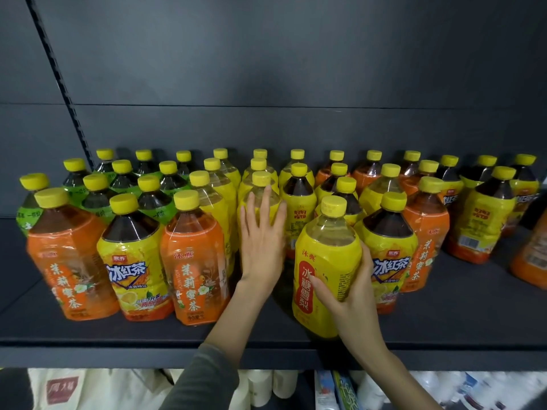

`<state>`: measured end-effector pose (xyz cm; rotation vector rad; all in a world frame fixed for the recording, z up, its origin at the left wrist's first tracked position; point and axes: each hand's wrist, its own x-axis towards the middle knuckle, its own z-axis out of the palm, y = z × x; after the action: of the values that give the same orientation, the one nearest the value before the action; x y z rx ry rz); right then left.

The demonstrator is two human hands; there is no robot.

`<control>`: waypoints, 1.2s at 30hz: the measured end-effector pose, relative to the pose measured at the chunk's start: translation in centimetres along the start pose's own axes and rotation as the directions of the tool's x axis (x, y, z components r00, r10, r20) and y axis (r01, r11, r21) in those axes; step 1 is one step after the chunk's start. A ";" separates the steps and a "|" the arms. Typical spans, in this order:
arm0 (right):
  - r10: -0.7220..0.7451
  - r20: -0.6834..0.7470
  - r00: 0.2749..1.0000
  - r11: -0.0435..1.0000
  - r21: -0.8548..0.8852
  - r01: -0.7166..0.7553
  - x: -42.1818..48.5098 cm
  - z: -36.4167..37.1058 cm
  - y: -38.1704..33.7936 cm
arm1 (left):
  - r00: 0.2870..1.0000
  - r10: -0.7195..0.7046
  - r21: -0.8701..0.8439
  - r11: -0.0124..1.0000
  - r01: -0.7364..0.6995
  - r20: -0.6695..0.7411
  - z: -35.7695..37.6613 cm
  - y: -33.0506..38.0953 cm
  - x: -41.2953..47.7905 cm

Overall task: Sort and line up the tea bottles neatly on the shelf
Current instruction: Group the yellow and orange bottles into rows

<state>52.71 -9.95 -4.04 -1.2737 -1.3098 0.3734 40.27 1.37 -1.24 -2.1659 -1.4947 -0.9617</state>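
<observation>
Your left hand, fingers straight and spread, presses a clear-shouldered bottle; your right hand grasps a glossy yellow-wrapped bottle near the matte shelf's front edge.

Even, soft overhead light; glare on bottle shoulders; edges bowed and blurred.

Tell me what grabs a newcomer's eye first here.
The right hand grips a yellow-label bottle at the front edge of the shelf, centre-right. Beside it, the left hand lies flat against another yellow bottle in the rows. Mixed yellow-capped bottles crowd around, green-label bottles back left.
</observation>
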 end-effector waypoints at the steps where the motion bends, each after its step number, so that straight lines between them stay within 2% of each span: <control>1: 0.000 0.004 1.000 1.000 -0.003 0.000 0.0 -0.1 0.0 | 1.000 0.003 0.014 1.000 -0.003 0.005 0.2 -0.2 0.1; 5: 0.001 0.017 1.000 1.000 -0.013 -0.001 0.0 -0.2 0.0 | 0.999 0.033 0.053 0.998 -0.031 -0.035 0.1 -1.2 -0.1; 12: 0.005 0.032 0.999 1.000 -0.001 -0.005 -0.1 -0.5 0.0 | 1.000 0.005 0.049 0.999 -0.006 0.023 -0.3 -1.6 -0.7; 15: 0.001 0.049 0.999 1.000 -0.001 -0.001 -0.1 -0.7 -0.1 | 1.000 0.012 0.024 1.000 -0.012 0.022 -0.4 -1.6 -0.6; 17: -0.004 0.055 0.999 1.000 -0.001 0.004 0.0 -0.8 -0.2 | 1.000 0.003 -0.079 0.997 -0.004 -0.011 -0.8 -1.4 -0.9; 19: -0.011 0.057 0.998 1.000 0.004 0.011 0.0 -0.9 -0.2 | 0.994 -0.100 -0.396 0.915 0.072 -0.052 -1.9 -0.5 -1.9; 21: -0.016 0.064 0.998 1.000 -0.002 0.017 0.1 -0.9 -0.2 | 0.985 -0.175 -0.725 0.679 0.118 -0.003 -3.9 0.9 -3.2; 23: -0.013 0.077 0.997 0.999 -0.040 0.016 0.2 -0.8 -0.4 | 0.988 -0.122 -0.871 0.472 0.138 0.091 -5.6 1.7 -3.9; 24: -0.004 0.098 0.995 0.998 -0.059 0.009 0.3 -0.7 -0.5 | 0.988 -0.067 -0.896 0.416 0.155 0.140 -6.2 1.7 -3.8; 26: 0.011 0.172 0.985 1.000 -0.027 -0.006 0.6 -0.5 -0.7 | 0.970 0.040 -0.897 0.392 0.206 0.240 -6.3 1.4 -3.3; 28: 0.007 0.265 0.964 0.999 0.036 -0.017 1.3 -0.3 -0.8 | 0.950 0.077 -0.863 0.446 0.238 0.302 -6.0 1.0 -3.1; 31: -0.013 0.405 0.914 1.000 0.023 0.004 2.1 -0.8 -1.4 | 0.954 -0.006 -0.838 0.475 0.268 0.301 -6.1 0.5 -3.2; 32: -0.033 0.406 0.913 0.999 -0.024 0.047 2.1 -1.3 -1.7 | 0.958 -0.039 -0.827 0.496 0.266 0.284 -6.2 0.5 -3.3; 33: -0.097 0.330 0.939 0.985 -0.102 0.137 2.1 -1.9 -2.1 | 0.962 -0.070 -0.809 0.528 0.260 0.265 -6.4 0.5 -3.3; 34: -0.221 0.190 0.957 0.942 -0.212 0.260 2.1 -2.6 -2.4 | 0.965 -0.102 -0.791 0.555 0.256 0.241 -6.4 0.4 -3.3; 35: -0.366 0.041 0.930 0.873 -0.332 0.359 2.1 -3.3 -2.6 | 0.967 -0.130 -0.777 0.576 0.254 0.220 -6.4 0.4 -3.3; 36: -0.472 -0.082 0.878 0.805 -0.446 0.391 2.3 -3.9 -2.6 | 0.968 -0.155 -0.763 0.595 0.252 0.199 -6.5 0.4 -3.3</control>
<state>55.68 -10.83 0.21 -1.2665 -1.5139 -0.3724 37.72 -4.98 1.15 -2.6768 -1.5729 -1.9088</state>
